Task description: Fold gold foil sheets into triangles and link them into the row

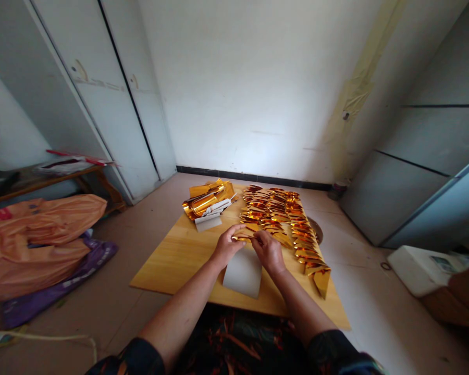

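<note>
Between my two hands is a piece of gold foil paper (244, 237), partly folded, held above the low wooden table. My left hand (227, 245) is closed on its left end, with the thumb and fingers pinching it. On the right side my right hand (269, 251) pinches the same piece. Below them a pale grey sheet (243, 273) lies flat near the table's front edge. Just beyond my right hand stand rows of folded gold paper pieces (271, 205), overlapping one another. A loose pile of gold sheets (209, 200), some curled, lies at the back left.
The wooden table (168, 260) stands on a tiled floor. Orange and purple bags (42, 245) lie at left beside a wooden bench (97, 172). A white box (418, 268) stands at right, near a grey refrigerator (406, 172). A white wall (250, 88) rises behind.
</note>
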`<act>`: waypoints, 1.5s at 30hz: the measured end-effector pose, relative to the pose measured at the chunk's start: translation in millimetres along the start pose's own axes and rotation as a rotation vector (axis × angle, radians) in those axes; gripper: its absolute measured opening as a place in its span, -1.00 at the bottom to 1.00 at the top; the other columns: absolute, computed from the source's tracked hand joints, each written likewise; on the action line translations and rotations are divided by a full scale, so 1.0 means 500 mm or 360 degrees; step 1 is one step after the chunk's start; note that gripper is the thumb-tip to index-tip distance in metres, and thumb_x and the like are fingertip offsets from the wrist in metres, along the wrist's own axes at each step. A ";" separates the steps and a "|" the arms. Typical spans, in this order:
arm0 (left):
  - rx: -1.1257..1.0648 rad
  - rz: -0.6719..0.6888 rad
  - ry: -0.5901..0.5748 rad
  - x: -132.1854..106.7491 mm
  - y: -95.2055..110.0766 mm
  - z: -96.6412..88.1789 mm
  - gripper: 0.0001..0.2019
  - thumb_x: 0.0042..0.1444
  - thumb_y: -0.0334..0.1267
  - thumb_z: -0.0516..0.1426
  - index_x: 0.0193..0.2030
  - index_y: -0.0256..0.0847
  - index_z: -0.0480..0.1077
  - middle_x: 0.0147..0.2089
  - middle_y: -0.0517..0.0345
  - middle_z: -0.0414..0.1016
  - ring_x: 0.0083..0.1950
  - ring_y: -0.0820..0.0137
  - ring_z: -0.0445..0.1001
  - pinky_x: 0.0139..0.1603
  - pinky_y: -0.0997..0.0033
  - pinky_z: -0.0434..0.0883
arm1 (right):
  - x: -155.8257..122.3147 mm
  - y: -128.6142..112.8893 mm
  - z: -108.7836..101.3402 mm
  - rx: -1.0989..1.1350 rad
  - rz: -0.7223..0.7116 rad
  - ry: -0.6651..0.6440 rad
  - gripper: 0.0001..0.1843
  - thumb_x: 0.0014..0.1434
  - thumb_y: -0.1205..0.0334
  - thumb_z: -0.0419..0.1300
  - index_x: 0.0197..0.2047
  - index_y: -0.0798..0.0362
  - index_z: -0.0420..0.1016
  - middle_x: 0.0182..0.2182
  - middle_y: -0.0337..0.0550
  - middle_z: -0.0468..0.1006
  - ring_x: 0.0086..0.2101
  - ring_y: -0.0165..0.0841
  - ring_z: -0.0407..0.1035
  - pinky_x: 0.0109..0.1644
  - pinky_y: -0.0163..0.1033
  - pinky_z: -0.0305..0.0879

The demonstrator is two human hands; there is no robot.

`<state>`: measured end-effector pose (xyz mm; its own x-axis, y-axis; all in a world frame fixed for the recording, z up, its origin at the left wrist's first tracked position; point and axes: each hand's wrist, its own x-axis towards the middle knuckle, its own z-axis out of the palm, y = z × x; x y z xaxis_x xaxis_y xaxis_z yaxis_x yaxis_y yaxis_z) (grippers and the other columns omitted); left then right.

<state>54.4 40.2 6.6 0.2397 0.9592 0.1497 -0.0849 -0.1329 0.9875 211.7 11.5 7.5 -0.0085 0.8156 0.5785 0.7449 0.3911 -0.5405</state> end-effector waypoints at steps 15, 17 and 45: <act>-0.0301 -0.0114 0.0213 0.009 -0.012 0.001 -0.37 -0.25 -0.43 0.24 0.08 -0.22 0.32 -0.09 0.03 0.43 -0.23 0.40 0.45 -0.29 0.47 0.42 | 0.003 0.012 0.017 -0.0013 -0.0016 0.0094 -0.89 0.12 0.32 0.06 -0.33 0.04 0.41 -0.44 -0.18 0.46 -0.43 -0.38 0.35 -0.31 -0.32 0.25; -0.0294 -0.0119 0.0259 0.013 -0.016 0.002 -0.38 -0.27 -0.43 0.25 0.06 -0.21 0.33 -0.12 0.05 0.43 -0.26 0.42 0.44 -0.31 0.47 0.42 | 0.002 0.008 0.015 0.0017 -0.0006 0.0075 -0.90 0.11 0.30 0.07 -0.33 0.04 0.41 -0.44 -0.18 0.46 -0.43 -0.38 0.35 -0.32 -0.32 0.26; -0.0136 -0.0129 0.0342 0.029 -0.011 -0.003 -0.40 -0.31 -0.48 0.22 0.01 -0.22 0.37 -0.12 0.04 0.44 -0.09 0.29 0.43 -0.23 0.44 0.41 | 0.003 0.024 -0.016 -0.0120 -0.0040 0.0031 -0.81 0.11 0.34 0.03 -0.47 0.04 0.42 -0.52 -0.22 0.45 -0.47 -0.42 0.31 -0.36 -0.38 0.17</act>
<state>56.6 55.1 3.3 0.0387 0.9981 0.0473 -0.1576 -0.0406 0.9867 226.1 14.1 6.9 -0.0156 0.7972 0.6036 0.7928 0.3777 -0.4784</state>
